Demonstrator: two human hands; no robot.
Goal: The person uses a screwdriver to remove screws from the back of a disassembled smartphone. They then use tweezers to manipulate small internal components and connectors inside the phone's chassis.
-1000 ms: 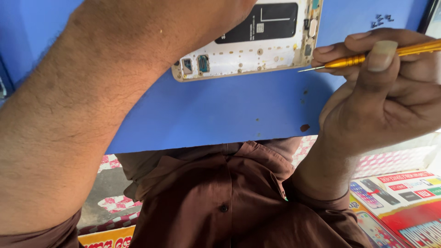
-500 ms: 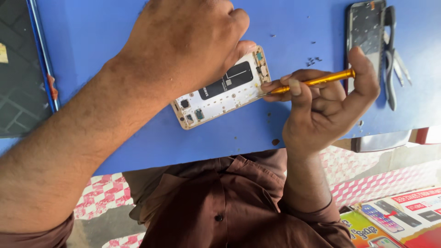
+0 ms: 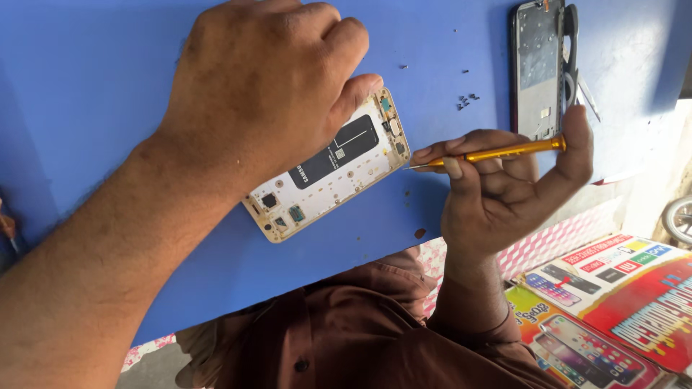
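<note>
An opened white-and-gold phone (image 3: 330, 169), back cover off and inner frame showing, lies tilted on a blue table (image 3: 108, 86). My left hand (image 3: 263, 86) presses down on its far edge, the thumb resting on the upper corner. My right hand (image 3: 504, 187) holds a slim yellow screwdriver (image 3: 497, 153) almost level. Its tip sits just off the phone's right corner; whether it touches, I cannot tell.
A dark phone frame (image 3: 539, 68) and metal tweezers (image 3: 573, 72) lie at the table's far right. Several tiny loose screws (image 3: 466, 101) are scattered between that frame and the phone. Colourful printed phone posters (image 3: 613, 302) lie below the table edge at right.
The view has shifted, so the phone now sits lower and nearer the middle, with the frame, tweezers and screws in sight. The screwdriver stays at the phone's right corner.
</note>
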